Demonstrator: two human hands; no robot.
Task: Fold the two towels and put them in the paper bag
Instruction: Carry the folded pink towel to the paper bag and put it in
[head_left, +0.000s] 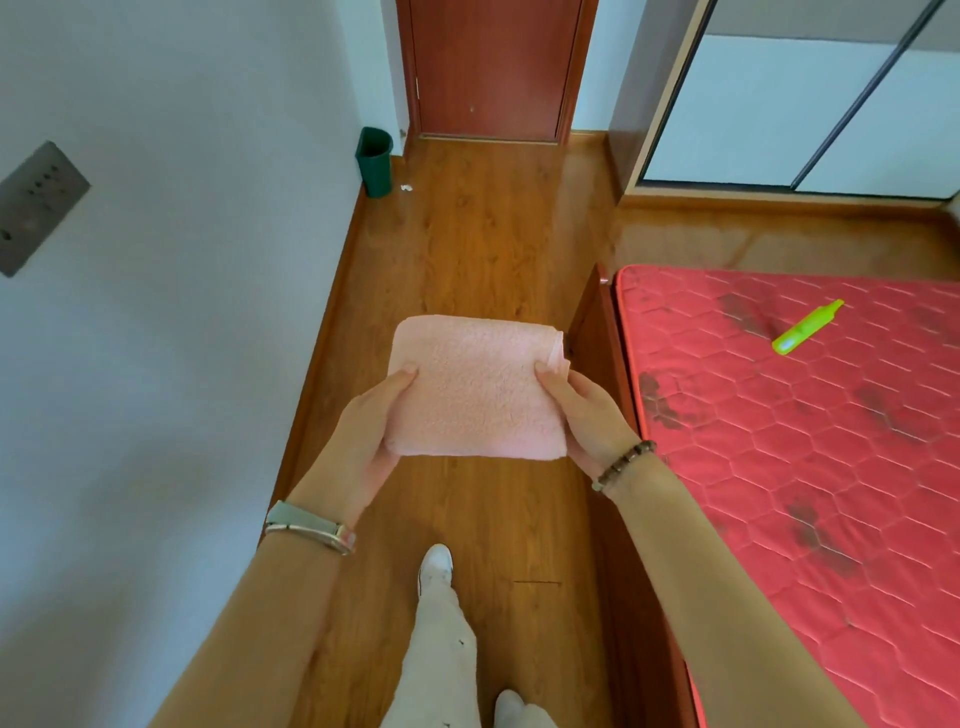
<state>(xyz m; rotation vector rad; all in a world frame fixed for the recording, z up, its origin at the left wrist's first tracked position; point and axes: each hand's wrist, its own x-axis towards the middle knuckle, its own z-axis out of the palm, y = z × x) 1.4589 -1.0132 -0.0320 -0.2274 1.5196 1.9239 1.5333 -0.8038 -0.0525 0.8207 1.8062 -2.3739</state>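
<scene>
A lime-green marker lies on a stained red mattress, to the right of the right hand. Well beyond the left hand, a dark green bin stands on the wooden floor against the white wall, beside a brown door

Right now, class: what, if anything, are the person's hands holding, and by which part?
Both hold the folded pink towel: the left hand grips its left edge, the right hand its right edge, thumbs on top.
</scene>
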